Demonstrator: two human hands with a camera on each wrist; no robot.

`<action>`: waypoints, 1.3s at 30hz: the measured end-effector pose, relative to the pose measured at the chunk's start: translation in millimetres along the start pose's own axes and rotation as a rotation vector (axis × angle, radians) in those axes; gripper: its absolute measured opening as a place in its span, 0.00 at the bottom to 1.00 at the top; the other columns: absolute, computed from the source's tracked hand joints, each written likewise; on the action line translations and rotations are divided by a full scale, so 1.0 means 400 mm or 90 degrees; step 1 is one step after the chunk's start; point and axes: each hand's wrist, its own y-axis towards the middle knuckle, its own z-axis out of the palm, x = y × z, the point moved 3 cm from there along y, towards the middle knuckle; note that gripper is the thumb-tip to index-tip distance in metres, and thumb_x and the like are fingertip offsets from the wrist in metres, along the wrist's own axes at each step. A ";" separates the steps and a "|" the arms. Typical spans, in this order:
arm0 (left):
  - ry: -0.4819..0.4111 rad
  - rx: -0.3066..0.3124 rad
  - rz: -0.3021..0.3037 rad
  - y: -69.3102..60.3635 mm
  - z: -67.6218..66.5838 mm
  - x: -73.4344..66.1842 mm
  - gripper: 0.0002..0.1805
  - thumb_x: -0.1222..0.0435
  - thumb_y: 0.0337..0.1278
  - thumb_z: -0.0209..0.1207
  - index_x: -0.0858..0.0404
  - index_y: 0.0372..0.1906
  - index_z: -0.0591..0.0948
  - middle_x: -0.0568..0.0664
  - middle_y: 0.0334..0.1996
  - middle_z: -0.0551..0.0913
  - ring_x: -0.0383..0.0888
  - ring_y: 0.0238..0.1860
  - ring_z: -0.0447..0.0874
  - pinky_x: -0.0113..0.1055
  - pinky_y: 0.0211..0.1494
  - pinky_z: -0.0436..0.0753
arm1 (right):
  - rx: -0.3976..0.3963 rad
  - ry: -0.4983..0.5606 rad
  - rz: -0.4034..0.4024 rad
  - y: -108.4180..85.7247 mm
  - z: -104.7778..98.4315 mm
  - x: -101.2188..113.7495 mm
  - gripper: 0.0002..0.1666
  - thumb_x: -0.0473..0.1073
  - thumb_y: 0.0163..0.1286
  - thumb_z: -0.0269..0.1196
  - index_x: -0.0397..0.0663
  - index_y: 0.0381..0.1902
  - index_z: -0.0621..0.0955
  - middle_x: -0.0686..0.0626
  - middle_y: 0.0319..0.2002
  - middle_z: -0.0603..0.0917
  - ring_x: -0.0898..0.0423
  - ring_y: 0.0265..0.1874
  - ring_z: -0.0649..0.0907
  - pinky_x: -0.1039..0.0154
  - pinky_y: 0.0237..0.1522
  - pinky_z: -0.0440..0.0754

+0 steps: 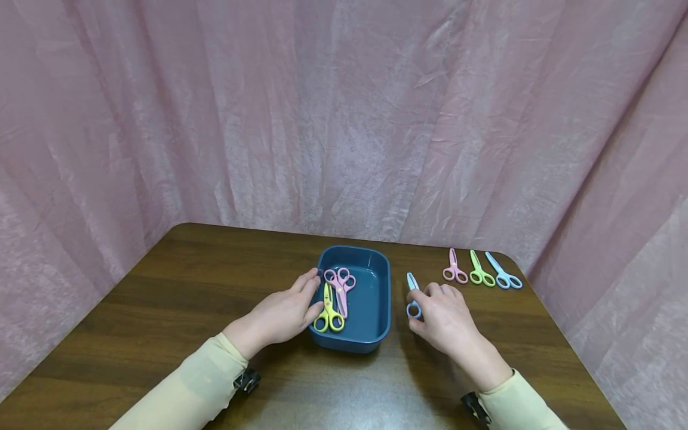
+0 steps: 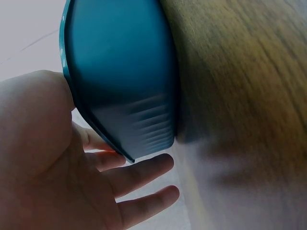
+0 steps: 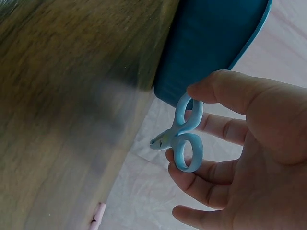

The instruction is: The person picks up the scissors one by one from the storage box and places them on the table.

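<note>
**Pale sleeves (image 1: 188,382) nearest, dark blue bin (image 1: 368,301) beyond them**

Table (image 1: 188,269): brown, wood-grain, glossy, light patch reflecting near the front, rounded far corners. Pink curtain (image 1: 269,119) hangs in crinkled folds behind it and along both sides. Two sleeves, two hands, black gear (image 1: 246,380) at each wrist.

Left hand (image 1: 282,313) rests at the bin's left rim, thumb over the edge, fingers fairly straight; in the left wrist view, two fingers stand spread apart outside the wall. Right hand (image 1: 443,313) pinches light blue scissors (image 3: 179,129), thumb on one handle loop, just right of the bin; cannot tell whether the tip touches wood.

Counts. Bins: one. Scissors inside: at least two, yellow scissors (image 1: 329,307) and pink scissors (image 1: 341,289), overlapping on the left half of the floor; extra loops and a second tip show by the pink, exact number unclear. Scissors in hand: one. Scissors in the row at far right: three, left to right rose pair (image 1: 454,269), green pair (image 1: 478,269), sky-blue pair (image 1: 500,272), blades pointing away, set slightly apart.
</note>
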 end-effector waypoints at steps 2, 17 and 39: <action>0.000 -0.001 0.000 0.000 0.000 0.001 0.38 0.52 0.87 0.55 0.72 0.85 0.62 0.65 0.87 0.57 0.61 0.71 0.83 0.56 0.67 0.85 | 0.003 0.001 0.003 0.000 0.002 -0.002 0.17 0.42 0.55 0.80 0.51 0.42 0.88 0.45 0.35 0.82 0.40 0.35 0.80 0.39 0.47 0.82; 0.011 -0.015 0.009 0.002 0.003 -0.001 0.37 0.53 0.87 0.56 0.73 0.83 0.65 0.65 0.86 0.59 0.61 0.64 0.88 0.56 0.63 0.88 | 0.102 -0.022 0.025 0.001 0.015 -0.004 0.19 0.44 0.59 0.79 0.50 0.48 0.89 0.46 0.35 0.81 0.42 0.36 0.81 0.37 0.49 0.82; 0.008 -0.011 0.004 0.002 0.001 -0.003 0.37 0.53 0.87 0.56 0.73 0.84 0.64 0.65 0.86 0.58 0.60 0.66 0.86 0.56 0.65 0.87 | 0.177 -0.015 0.014 -0.001 0.029 -0.005 0.15 0.46 0.63 0.79 0.52 0.46 0.89 0.48 0.30 0.79 0.46 0.29 0.82 0.43 0.39 0.83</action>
